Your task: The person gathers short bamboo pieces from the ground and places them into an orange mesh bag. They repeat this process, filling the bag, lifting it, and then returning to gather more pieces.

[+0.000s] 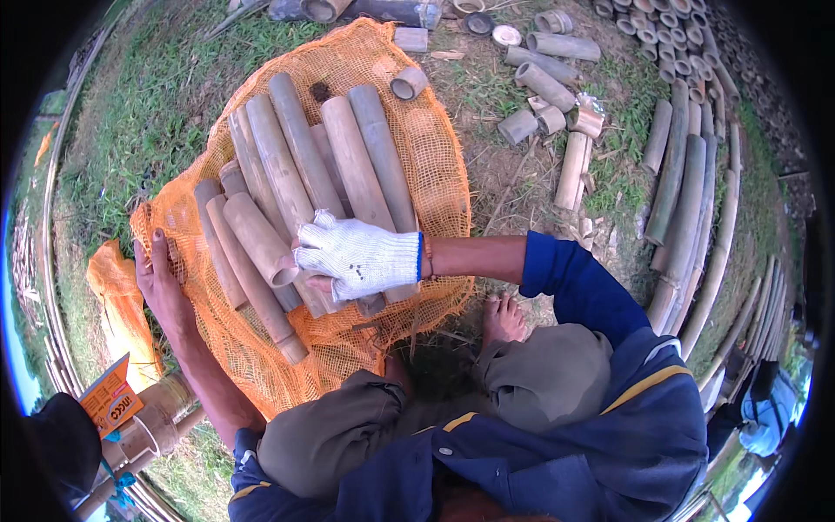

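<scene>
An orange mesh bag (435, 165) is spread on the ground before me, with several cut bamboo lengths (361, 165) lying side by side on it. My right hand (357, 257), in a white knitted glove with bare fingertips, is closed at the near open end of a short bamboo tube (252, 235) on top of the pile. The palm side is hidden. At the left edge of the mesh, my bare left hand (159, 268) grips the bunched netting. A short bamboo ring (409, 83) lies on the far right part of the mesh.
Loose bamboo offcuts (544, 83) lie on the grass beyond. Long bamboo poles (683, 200) rest to the right, below a stack of tubes (674, 39). Another orange mesh bundle (126, 300) and a bamboo frame (148, 426) are at left. My bare foot (504, 319) is near the mesh.
</scene>
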`<state>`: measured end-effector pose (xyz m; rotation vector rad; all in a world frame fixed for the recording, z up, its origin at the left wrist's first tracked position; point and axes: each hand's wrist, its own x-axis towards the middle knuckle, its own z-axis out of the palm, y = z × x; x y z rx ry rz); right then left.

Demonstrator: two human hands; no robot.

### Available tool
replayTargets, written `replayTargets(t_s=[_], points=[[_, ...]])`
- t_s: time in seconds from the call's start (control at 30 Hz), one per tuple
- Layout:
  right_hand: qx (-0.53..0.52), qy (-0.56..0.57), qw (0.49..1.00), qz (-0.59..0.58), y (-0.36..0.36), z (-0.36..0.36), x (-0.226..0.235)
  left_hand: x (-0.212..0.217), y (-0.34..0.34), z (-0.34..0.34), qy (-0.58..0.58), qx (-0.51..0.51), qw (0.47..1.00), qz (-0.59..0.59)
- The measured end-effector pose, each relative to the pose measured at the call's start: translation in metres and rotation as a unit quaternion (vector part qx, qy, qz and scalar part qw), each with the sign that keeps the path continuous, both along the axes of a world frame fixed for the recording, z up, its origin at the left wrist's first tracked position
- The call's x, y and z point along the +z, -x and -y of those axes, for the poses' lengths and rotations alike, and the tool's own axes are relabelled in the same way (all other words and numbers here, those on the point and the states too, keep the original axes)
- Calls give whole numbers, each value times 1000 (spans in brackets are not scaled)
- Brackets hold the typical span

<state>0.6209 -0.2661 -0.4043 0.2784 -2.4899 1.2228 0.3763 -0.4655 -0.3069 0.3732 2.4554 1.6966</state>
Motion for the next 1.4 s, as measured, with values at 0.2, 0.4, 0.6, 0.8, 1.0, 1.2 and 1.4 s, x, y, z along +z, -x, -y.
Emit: replayTargets(t_s=[0.2,0.4,0.6,0.8,1.0,1.2,1.4], points=[[-390,-200,898,24,-51,-127,-30,16,9,30,-3,-49,999,-13],[-573,-335,676,320,-179,-343,-120,20,6,-5,97,-49,993,-44],[-533,-358,739,205,-162,-327,-116,13,6,11,67,-48,994,-78],[-249,34,951,182,-46,-117,-25,11,4,14,114,-16,989,-89],[-204,205,930,225,-24,-25,-18,5,4,-4,86,-109,987,-83],[-320,115,922,184,-84,-90,-46,4,4,12,106,-78,989,-72],[-706,-296,606,214,-233,-199,-97,-1,2,-1,95,-76,988,-94]])
